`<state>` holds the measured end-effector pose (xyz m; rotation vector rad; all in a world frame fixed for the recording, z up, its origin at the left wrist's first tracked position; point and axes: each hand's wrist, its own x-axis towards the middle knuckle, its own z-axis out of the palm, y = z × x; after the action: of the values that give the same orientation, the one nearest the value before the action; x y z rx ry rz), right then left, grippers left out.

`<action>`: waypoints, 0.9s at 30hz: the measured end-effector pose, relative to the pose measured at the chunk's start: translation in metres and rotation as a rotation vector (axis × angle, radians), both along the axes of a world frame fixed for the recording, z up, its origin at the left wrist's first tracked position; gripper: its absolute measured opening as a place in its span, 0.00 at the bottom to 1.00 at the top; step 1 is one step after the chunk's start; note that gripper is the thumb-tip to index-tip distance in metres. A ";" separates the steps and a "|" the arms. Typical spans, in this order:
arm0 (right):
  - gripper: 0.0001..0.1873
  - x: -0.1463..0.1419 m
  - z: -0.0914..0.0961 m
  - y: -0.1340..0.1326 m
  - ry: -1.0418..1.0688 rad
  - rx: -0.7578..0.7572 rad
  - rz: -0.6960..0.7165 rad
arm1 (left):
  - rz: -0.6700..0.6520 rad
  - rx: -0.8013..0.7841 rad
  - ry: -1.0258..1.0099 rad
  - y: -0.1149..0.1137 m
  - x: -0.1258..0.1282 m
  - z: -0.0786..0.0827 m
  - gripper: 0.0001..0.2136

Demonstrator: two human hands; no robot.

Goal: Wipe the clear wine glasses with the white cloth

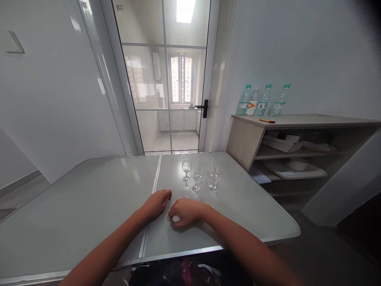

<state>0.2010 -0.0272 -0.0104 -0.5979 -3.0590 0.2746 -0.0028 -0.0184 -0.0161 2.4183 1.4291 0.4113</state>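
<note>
Clamping white wad (176,218) in right hand (188,210) on tabletop (98,190); curling left hand (158,202) near, apart from it, can't tell if holding anything. Could topple tightly clustered stemmed glasses (196,174) by pushing forward knuckles-first. Must mind near edge (184,254) under right forearm (238,235); has open room leftward, past metal seam (157,174)

Left hand (156,203), bare, right hand (187,212), bare, left forearm (110,240), slender, uncovered, right forearm (238,233), slender, uncovered, dark clothing (166,275) at bottom of view, maroon patch (186,271) near its middle, whitish curved mark (206,267) beside the patch, finer pattern indistinct.
</note>
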 end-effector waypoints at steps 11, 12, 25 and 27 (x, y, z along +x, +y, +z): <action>0.13 -0.001 0.006 -0.001 0.003 -0.049 -0.042 | -0.050 0.117 -0.106 0.000 0.003 -0.001 0.13; 0.13 -0.001 0.006 -0.001 0.009 -0.058 -0.047 | -0.066 0.145 -0.135 0.000 0.004 0.003 0.13; 0.15 -0.003 0.001 0.003 0.042 -0.076 -0.068 | -0.252 0.321 -0.055 0.058 0.075 0.128 0.20; 0.15 -0.003 -0.002 0.004 0.046 -0.067 -0.064 | -0.281 0.271 -0.003 0.069 0.086 0.133 0.21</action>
<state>0.1979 -0.0230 -0.0124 -0.6820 -2.9906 0.3853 0.0836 0.0502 0.1171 2.7802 1.0659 0.5697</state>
